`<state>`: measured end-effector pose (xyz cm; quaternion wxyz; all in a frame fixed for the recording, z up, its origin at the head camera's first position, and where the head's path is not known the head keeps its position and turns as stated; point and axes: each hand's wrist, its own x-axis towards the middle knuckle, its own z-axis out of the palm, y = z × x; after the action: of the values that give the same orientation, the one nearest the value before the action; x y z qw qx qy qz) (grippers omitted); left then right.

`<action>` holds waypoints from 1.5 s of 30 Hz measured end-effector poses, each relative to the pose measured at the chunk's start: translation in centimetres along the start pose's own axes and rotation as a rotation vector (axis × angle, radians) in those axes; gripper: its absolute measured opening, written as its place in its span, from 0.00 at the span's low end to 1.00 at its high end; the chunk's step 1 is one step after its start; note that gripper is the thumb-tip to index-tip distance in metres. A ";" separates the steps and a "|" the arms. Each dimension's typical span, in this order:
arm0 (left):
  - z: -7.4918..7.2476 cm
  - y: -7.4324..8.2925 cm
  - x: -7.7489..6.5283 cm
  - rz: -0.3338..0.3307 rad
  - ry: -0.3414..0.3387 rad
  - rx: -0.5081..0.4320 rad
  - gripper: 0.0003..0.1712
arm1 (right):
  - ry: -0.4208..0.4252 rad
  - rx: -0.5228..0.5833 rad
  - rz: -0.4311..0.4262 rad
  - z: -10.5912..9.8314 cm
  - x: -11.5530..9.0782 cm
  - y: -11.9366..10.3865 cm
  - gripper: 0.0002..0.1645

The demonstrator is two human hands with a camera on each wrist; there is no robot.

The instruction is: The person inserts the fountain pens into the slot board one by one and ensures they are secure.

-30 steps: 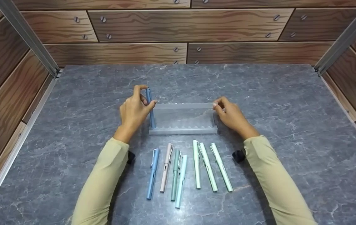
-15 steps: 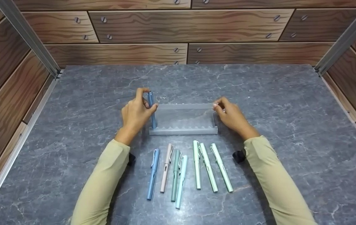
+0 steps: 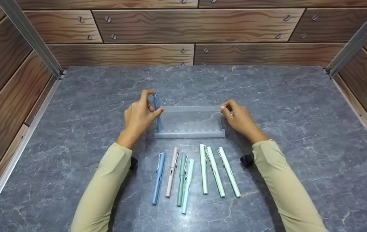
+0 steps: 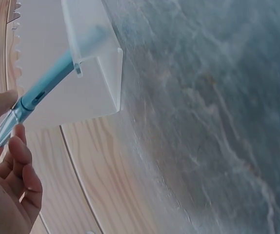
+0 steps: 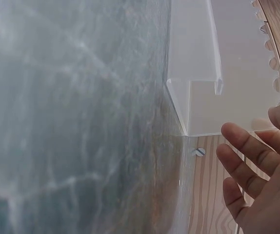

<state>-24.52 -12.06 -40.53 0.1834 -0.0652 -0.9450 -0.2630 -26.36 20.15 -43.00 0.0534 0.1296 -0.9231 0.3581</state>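
Note:
A blue fountain pen [image 3: 157, 112] stands tilted at the left end of a translucent pen rack [image 3: 189, 134]. My left hand [image 3: 140, 112] pinches the pen's capped upper end between thumb and fingers. In the left wrist view the pen's lower end [image 4: 93, 36] sits behind the rack's frosted front lip. My right hand [image 3: 238, 117] holds the rack's upper right corner with thumb and index finger. The other fingers of that hand [image 5: 242, 165] lie loosely bent below the edge in the right wrist view. Scalloped notches line the rack's upper edge and front lip.
In front of the rack lie several capped pens: a blue pen [image 3: 158, 178], a pinkish pen [image 3: 171, 172], a dark green pen [image 3: 181, 180], a pale aqua pen [image 3: 188, 187] and pale green pens [image 3: 215, 172]. Wood-patterned panels [image 3: 196, 25] enclose the grey marbled table [image 3: 267, 83].
The blue pen has dropped slightly and shifted a little right with my left hand, its lower end staying in the rack. My right hand keeps its place at the corner.

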 end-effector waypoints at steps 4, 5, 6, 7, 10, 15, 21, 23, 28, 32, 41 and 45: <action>-0.2 -0.1 0.0 0.001 -0.047 -0.005 0.34 | 0.004 -0.008 -0.001 -0.1 0.0 0.1 0.12; -0.2 -0.1 0.0 0.003 -0.055 -0.002 0.34 | 0.003 -0.008 0.003 -0.1 0.0 0.1 0.12; -0.2 -0.1 0.0 0.004 -0.060 -0.001 0.34 | 0.003 -0.006 0.005 -0.1 0.0 0.1 0.12; -0.3 -0.2 0.0 0.008 -0.065 0.000 0.34 | 0.004 -0.005 0.005 -0.1 0.0 0.1 0.12; -0.3 -0.3 0.0 0.017 -0.074 0.010 0.34 | 0.008 0.002 -0.002 -0.1 0.0 0.0 0.12; -0.5 -0.4 0.1 0.016 -0.094 0.016 0.34 | 0.009 0.011 -0.012 -0.1 0.0 -0.1 0.12; -0.6 -0.4 0.4 0.010 -0.115 0.024 0.36 | 0.003 0.004 -0.004 -0.3 0.0 -0.1 0.12; -0.6 -0.4 0.4 0.012 -0.119 0.026 0.36 | 0.004 0.010 0.002 -0.2 0.0 -0.1 0.12; -0.5 -0.3 0.4 0.012 -0.112 0.035 0.37 | 0.000 0.011 -0.003 -0.2 0.0 -0.1 0.12; -0.5 -0.2 0.4 0.021 -0.102 0.040 0.36 | -0.005 0.002 -0.002 -0.3 -0.1 -0.2 0.13; -0.3 -0.3 0.3 0.019 -0.083 0.033 0.36 | 0.004 -0.006 -0.002 0.0 -0.1 -0.1 0.13; -0.4 -0.2 0.2 0.022 -0.076 0.023 0.36 | 0.009 -0.009 -0.001 0.1 -0.1 0.1 0.13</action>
<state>-24.60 -12.46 -40.26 0.1509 -0.0836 -0.9534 -0.2475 -26.31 20.14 -43.14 0.0583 0.1283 -0.9244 0.3544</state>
